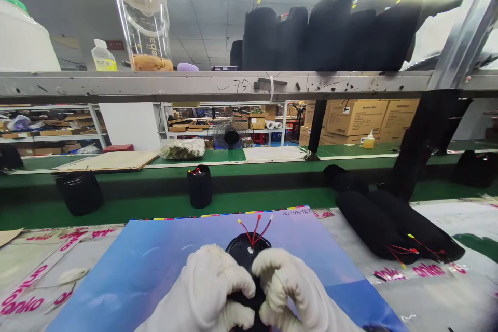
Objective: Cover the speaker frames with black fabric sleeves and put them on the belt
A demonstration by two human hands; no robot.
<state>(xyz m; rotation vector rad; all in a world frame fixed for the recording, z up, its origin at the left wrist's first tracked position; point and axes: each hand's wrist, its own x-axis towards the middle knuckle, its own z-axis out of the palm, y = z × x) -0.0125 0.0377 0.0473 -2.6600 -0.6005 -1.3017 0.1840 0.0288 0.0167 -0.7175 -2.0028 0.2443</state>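
Both my hands wear white gloves and are curled around a black cylinder-like piece (239,250) at the bottom middle of the head view. My left hand (208,285) grips its left side with bent fingers, and my right hand (290,285) presses against the right side. From a white spot at the far end of the piece rise thin red and black wires (254,233) with small yellow, red and white connectors. Its near part is mostly covered by the gloves. Under it lies a glossy blue sheet (163,254) on the bench.
Long black covered cylinders (373,223) with wires lie at the right. A short black cylinder (199,187) stands on the green conveyor belt (143,201), another black piece (80,193) farther left. Overhead, a shelf (155,83) carries a clear bottle (143,21) and several black cylinders (330,36).
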